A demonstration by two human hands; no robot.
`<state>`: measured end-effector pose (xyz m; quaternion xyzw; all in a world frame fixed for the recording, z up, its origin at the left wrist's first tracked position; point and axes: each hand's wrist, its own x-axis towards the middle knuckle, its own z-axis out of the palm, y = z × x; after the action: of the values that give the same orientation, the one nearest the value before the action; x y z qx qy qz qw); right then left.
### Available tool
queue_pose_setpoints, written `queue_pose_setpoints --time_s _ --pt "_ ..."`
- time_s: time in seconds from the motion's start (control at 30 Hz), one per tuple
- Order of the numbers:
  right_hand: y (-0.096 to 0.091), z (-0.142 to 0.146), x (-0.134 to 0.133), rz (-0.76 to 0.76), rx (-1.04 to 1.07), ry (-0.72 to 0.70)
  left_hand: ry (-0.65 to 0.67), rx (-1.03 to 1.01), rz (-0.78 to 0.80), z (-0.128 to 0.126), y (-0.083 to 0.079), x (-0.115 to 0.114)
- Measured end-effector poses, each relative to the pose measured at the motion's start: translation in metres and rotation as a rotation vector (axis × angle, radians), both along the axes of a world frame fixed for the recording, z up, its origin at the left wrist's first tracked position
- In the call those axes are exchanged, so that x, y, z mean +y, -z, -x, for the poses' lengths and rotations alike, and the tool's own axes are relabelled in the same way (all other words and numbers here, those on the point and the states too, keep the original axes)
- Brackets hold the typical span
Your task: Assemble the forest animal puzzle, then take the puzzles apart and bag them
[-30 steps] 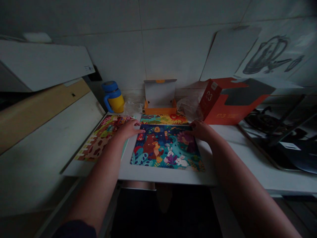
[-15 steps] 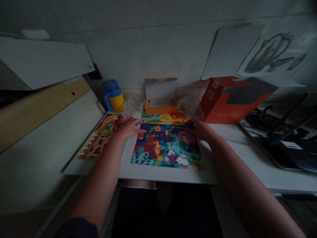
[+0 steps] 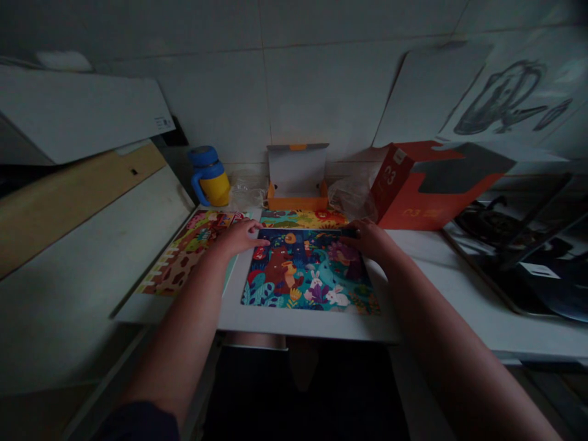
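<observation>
A rectangular jigsaw puzzle (image 3: 298, 275) with a bear, a fox, white rabbits and a blue-green animal in a dark forest lies flat on the white counter in front of me. At its upper left corner is my left hand (image 3: 241, 237), open, thumb apart from the bent fingers and touching the edge. My right hand (image 3: 367, 237) rests at the upper right corner, thumb and fingers apart over the puzzle's edge. Just behind lies a yellow and green animal picture (image 3: 303, 218), partly covered. To the left, under my left forearm, is another colourful picture (image 3: 184, 257) with brown patches.
An open orange box (image 3: 297, 202) stands at the wall between crumpled clear plastic bags (image 3: 248, 193). Left of it is a blue and yellow mug (image 3: 211, 177). A large red box (image 3: 413, 190) sits at right, beside a dark gas stove (image 3: 514, 257). White and tan boards (image 3: 82, 116) lean in at left.
Both hands stay at the upper corners, with only slight shifts in the fingers. The view has moved very slightly; the puzzle looks the same.
</observation>
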<state>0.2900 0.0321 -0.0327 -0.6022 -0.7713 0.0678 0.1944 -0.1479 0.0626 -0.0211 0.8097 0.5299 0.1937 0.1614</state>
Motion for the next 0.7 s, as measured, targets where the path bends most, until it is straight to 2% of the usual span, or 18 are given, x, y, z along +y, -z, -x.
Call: queue_pose_setpoints --time_s 0.37,0.7 --pt "0.0008 0.0032 -0.0003 -0.006 0.034 0.011 -0.026 -0.065 0.003 0.0029 0.0084 0.0072" --pt "-0.0051 0.0088 -0.0047 0.028 0.095 0.005 -0.032 -0.229 0.102 -0.0024 0.0090 0.0048"
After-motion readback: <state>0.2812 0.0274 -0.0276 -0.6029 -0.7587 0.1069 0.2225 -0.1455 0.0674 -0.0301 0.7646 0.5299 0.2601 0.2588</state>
